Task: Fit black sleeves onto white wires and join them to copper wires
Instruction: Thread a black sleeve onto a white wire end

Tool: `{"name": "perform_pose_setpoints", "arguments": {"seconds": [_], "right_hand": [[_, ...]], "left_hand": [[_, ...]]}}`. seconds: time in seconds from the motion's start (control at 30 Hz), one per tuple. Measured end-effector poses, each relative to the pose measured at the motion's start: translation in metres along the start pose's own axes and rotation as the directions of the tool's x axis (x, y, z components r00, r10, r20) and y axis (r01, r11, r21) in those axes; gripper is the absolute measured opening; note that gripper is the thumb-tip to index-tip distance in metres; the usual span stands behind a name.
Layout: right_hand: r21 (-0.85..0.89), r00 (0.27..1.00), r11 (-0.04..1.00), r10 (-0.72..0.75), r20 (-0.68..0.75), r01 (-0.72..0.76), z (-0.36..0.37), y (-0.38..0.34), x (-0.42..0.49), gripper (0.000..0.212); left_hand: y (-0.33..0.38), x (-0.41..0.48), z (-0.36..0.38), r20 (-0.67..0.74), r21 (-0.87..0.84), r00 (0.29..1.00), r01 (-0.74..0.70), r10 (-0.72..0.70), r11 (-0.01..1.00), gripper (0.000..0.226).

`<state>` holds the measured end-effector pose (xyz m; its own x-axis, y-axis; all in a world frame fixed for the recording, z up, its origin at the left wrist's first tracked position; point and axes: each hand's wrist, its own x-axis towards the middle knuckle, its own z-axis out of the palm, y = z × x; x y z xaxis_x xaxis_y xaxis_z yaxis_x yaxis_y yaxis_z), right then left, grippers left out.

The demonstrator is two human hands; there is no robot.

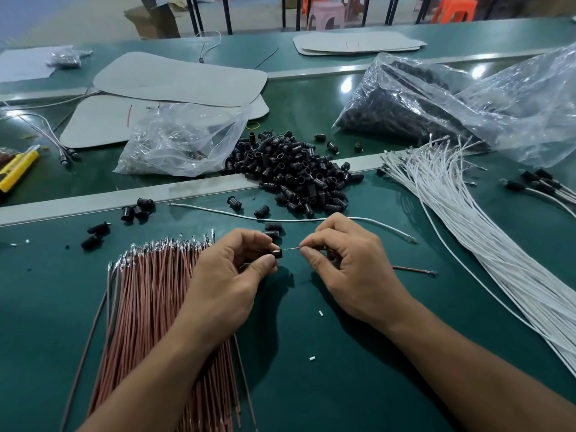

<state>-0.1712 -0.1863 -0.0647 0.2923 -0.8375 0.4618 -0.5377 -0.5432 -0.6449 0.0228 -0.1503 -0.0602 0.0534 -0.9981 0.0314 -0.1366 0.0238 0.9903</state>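
On the bench [311, 385], a sleeve [276, 253] is being pinched by the left hand [224, 275], and a wire tip [291, 248] at its 3 o'clock by the right hand [346, 266]. Threading, likely next, needs close alignment.

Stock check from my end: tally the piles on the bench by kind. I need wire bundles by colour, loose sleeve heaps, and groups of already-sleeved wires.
Copper wire bundles: 1
White wire bundles: 1
Loose heaps of black sleeves: 1
Groups of sleeved white wires: 2, one far left, one far right
Total: 5
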Motion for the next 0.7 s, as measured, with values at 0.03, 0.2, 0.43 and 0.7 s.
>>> {"name": "perform_pose_setpoints", "arguments": {"seconds": [0.03,0.2,0.43,0.7], "right_hand": [[-0.008,1.000,1.000,-0.001,0.004,0.001,0.0011,-0.0004,-0.0001,0.003],[-0.030,1.000,0.999,-0.018,0.016,0.019,0.0027,-0.0006,-0.0003,0.002],[-0.030,0.998,0.998,-0.055,0.016,0.055,0.0048,-0.0031,-0.0005,0.001],[0.003,0.994,0.994,-0.105,0.033,0.105,0.0049,-0.0013,-0.0006,0.006]], "left_hand": [[0.0001,-0.0002,0.0004,0.008,0.002,1.000,-0.008,0.008,1.000,0.023],[0.0002,-0.0006,0.0012,0.025,-0.010,0.999,-0.037,0.038,0.999,0.021],[-0.0006,-0.0008,0.0027,0.044,0.032,0.996,-0.082,0.080,0.996,0.023],[0.0002,-0.0010,0.0057,0.027,0.015,0.997,-0.076,0.076,0.997,0.021]]}}
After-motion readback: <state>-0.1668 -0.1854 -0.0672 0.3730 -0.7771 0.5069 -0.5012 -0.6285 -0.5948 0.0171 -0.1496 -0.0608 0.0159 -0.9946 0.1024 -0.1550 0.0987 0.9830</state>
